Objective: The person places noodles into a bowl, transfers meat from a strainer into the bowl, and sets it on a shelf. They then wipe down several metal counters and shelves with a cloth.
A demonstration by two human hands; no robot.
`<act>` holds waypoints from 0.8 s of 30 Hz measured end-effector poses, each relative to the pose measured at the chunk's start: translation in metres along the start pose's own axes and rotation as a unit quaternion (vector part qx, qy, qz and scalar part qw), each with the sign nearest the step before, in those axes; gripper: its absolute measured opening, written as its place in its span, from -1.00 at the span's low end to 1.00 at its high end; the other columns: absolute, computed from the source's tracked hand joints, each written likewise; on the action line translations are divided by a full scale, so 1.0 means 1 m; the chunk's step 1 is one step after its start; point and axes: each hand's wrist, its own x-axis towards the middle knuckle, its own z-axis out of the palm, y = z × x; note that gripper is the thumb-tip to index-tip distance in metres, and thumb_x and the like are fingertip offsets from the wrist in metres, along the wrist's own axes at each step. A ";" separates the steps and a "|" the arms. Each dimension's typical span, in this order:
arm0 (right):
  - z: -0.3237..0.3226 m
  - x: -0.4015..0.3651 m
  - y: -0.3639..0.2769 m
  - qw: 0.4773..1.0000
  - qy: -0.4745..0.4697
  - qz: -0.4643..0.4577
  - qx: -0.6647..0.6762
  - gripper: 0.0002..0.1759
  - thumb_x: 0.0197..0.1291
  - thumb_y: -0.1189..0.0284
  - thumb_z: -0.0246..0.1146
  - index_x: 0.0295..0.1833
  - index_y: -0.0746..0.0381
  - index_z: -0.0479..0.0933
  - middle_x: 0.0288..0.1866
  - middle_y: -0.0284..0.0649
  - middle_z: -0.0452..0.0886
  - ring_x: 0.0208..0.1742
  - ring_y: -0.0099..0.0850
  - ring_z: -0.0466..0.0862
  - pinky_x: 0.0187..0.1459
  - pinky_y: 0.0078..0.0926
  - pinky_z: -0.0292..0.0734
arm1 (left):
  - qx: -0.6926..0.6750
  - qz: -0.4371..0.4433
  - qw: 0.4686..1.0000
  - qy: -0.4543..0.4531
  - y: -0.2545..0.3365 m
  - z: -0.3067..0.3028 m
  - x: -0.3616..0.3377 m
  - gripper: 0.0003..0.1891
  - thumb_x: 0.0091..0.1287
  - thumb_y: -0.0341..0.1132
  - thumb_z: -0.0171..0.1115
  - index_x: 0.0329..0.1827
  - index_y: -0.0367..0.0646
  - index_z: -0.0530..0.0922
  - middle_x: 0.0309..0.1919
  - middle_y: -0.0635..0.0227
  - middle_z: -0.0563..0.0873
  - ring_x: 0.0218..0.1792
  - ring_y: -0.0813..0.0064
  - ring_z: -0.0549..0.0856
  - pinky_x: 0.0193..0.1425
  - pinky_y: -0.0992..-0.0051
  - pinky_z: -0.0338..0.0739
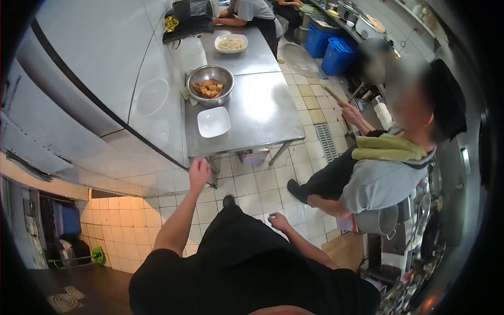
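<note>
My left hand (199, 174) hangs with its fingers curled in, just short of the near left corner of the steel table (257, 107); nothing shows in it. Lower down, in front of my body, my right hand (279, 221) is over the tiled floor, fingers loosely bent and a little apart, touching nothing I can see. Nearest on the table is a white square bowl (213, 122), its inside bare. Behind it a steel mixing bowl (210, 86) holds browned chunks of food. Farther back stands a white dish (231, 44) of pale shredded food.
To my right a co-worker (386, 176) with a green towel (388, 148) holds a wooden-handled tool. Another person (257, 13) works at the table's far end. Blue bins (337, 56) stand beyond. A pot (378, 219) is at the right, and a tiled wall (105, 58) borders the left.
</note>
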 end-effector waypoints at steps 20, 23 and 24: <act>-0.050 0.247 -0.396 0.981 -0.001 -0.058 0.184 -0.63 0.09 0.40 -0.01 0.00 0.35 0.20 -0.49 -0.06 0.49 -0.68 -0.35 0.53 -0.68 -0.42 0.46 | -0.236 -0.157 0.951 0.122 0.067 0.041 0.307 -0.78 0.01 -0.42 0.11 -0.25 -0.23 0.40 -0.45 0.27 0.57 -0.58 0.49 0.58 -0.64 0.57 0.48; -0.064 0.252 -0.380 0.976 0.015 -0.094 0.198 -0.69 0.07 0.48 -0.07 -0.05 0.36 0.22 -0.52 -0.05 0.49 -0.69 -0.32 0.53 -0.68 -0.39 0.45 | -0.219 -0.121 0.959 0.133 0.072 0.041 0.303 -0.83 0.02 -0.45 0.09 -0.30 -0.22 0.42 -0.54 0.34 0.55 -0.68 0.57 0.52 -0.76 0.63 0.36; -0.078 0.247 -0.380 0.973 0.016 -0.097 0.208 -0.69 0.06 0.49 -0.08 -0.05 0.36 0.22 -0.53 -0.06 0.49 -0.70 -0.32 0.52 -0.68 -0.39 0.44 | -0.210 -0.109 0.962 0.137 0.079 0.042 0.298 -0.85 0.02 -0.45 0.09 -0.32 -0.22 0.42 -0.56 0.36 0.55 -0.70 0.59 0.50 -0.78 0.64 0.35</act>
